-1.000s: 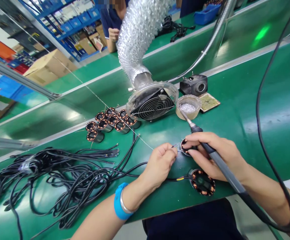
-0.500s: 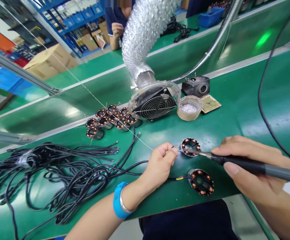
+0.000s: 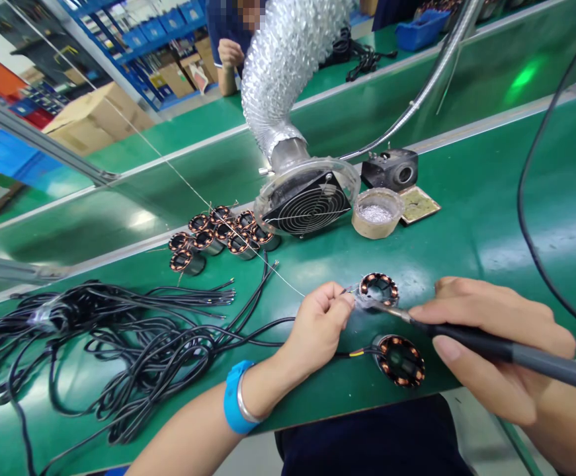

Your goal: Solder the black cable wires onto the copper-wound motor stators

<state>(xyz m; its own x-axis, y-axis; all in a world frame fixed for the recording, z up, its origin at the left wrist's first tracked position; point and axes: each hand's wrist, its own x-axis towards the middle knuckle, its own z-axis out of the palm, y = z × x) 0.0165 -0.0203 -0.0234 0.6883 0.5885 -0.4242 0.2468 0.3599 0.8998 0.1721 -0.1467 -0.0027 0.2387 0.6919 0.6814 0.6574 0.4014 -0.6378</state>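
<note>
My right hand (image 3: pixel 496 337) grips a soldering iron (image 3: pixel 471 340) like a pen. Its metal tip lies at the lower left edge of a copper-wound motor stator (image 3: pixel 377 289), amid a pale wisp of smoke. On the stator's left, my left hand (image 3: pixel 320 324) is closed in a pinch on thin solder wire (image 3: pixel 288 283), which runs down from the upper left. Short wire ends also show at these fingertips; whether they are held is unclear. Nearer the bench's front edge lies a second stator (image 3: pixel 401 361), with a black cable's coloured leads running to it.
Black cables (image 3: pixel 153 357) sprawl over the left of the green bench. Behind them stand several stators (image 3: pixel 213 235). A fume extractor fan (image 3: pixel 310 205) hangs from a foil duct (image 3: pixel 278 79). Beside it are a round tub (image 3: pixel 377 213), a sponge tray (image 3: pixel 419 203) and a co-worker's hand (image 3: pixel 231 53) farther back.
The soldering iron and my right hand have shifted slightly left and down, its tip now lower against the stator's edge. A pale wisp has appeared there. My left hand stays nearly still.
</note>
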